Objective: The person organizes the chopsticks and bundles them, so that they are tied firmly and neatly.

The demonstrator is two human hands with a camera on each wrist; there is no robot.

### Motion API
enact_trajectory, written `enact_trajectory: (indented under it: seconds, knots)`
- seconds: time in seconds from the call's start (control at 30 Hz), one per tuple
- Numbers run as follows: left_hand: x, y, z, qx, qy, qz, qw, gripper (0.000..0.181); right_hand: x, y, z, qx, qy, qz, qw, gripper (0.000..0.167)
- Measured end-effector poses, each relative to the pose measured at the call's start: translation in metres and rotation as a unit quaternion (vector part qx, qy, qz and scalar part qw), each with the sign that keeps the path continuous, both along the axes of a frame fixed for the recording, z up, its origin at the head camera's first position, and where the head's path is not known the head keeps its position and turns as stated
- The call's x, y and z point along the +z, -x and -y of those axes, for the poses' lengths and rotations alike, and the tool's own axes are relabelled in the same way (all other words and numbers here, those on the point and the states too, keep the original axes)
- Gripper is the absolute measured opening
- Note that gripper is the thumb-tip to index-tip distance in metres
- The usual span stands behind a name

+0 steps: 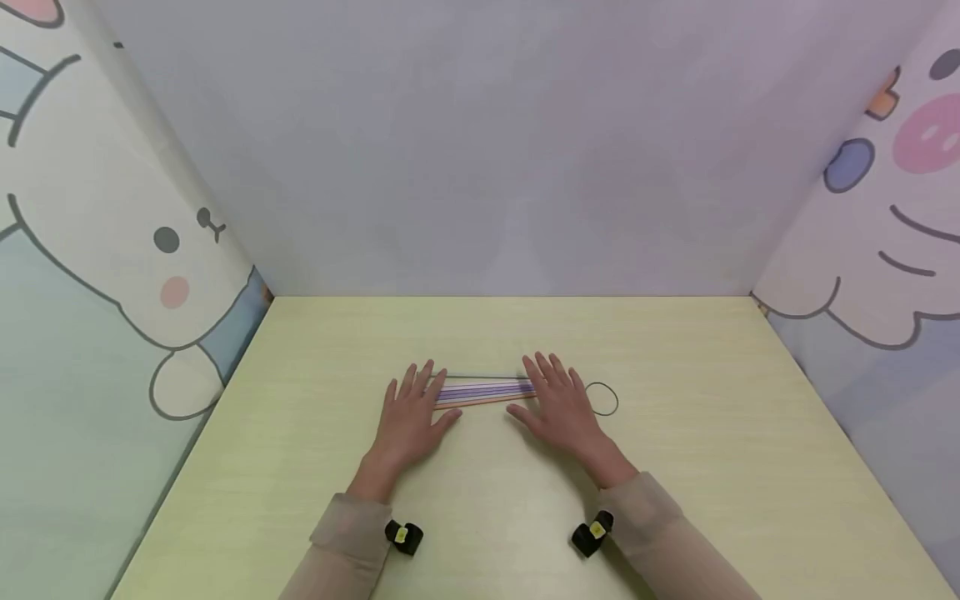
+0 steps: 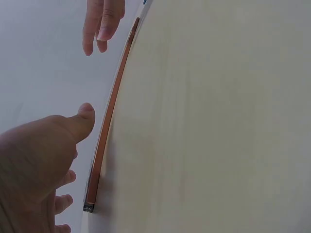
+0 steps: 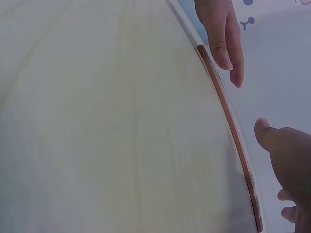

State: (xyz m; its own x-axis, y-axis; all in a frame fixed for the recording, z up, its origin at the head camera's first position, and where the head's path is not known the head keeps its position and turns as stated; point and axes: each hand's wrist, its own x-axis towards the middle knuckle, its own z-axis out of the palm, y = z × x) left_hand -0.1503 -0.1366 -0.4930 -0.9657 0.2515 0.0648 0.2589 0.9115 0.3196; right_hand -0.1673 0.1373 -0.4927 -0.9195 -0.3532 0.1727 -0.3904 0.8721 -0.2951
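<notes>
Several thin, straight coloured sticks, in white, purple and orange, lie side by side across the middle of the table. A dark greenish stick runs just behind them. At their left ends is my left hand, fingers straight and spread. My right hand lies the same way at their right ends. The fingers hide both ends from the head camera. Nearest me is an orange-brown stick, whose near end looks dark in the left wrist view. Whether the fingers touch the sticks, I cannot tell.
Just right of my right hand lies a thin dark ring on the pale wooden table. A plain grey wall rises behind the table. Side panels with cartoon animals stand at left and right.
</notes>
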Motion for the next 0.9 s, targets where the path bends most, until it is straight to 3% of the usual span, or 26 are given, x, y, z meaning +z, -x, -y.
enact_trajectory:
  seconds: [0.57,0.9]
  knots:
    - [-0.007,0.012,-0.002,-0.006,0.013,0.031,0.9994,0.07,-0.007,0.013,0.011,0.019,-0.012,0.027,0.9994,0.082]
    - [-0.005,0.013,-0.005,-0.008,0.032,0.023,0.9992,0.058,-0.009,0.016,0.012,0.057,-0.015,0.004,0.9982,0.054]
